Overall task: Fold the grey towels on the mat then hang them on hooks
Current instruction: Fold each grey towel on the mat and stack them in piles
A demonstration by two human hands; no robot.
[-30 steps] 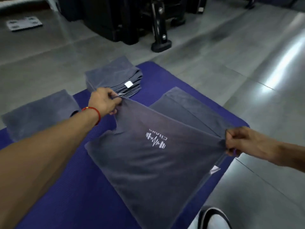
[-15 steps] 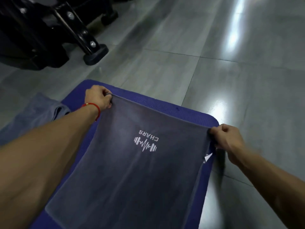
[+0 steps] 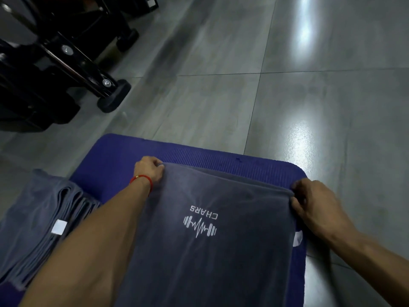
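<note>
While pinned flat on mat [image 3: 124, 165] | both hands pinching far towel [image 3: 221, 251] corners: left hand [image 3: 150, 171], right hand [image 3: 314, 202] | long axis running back toward body (fold likely lengthwise)

We seem to be in a gym: a blue exercise mat [image 3: 137, 156] on grey floor tiles [image 3: 199, 103], black equipment frames [image 3: 66, 63] nearby (and a dumbbell logo [image 3: 200, 227] on the towel [image 3: 210, 262]).
</note>
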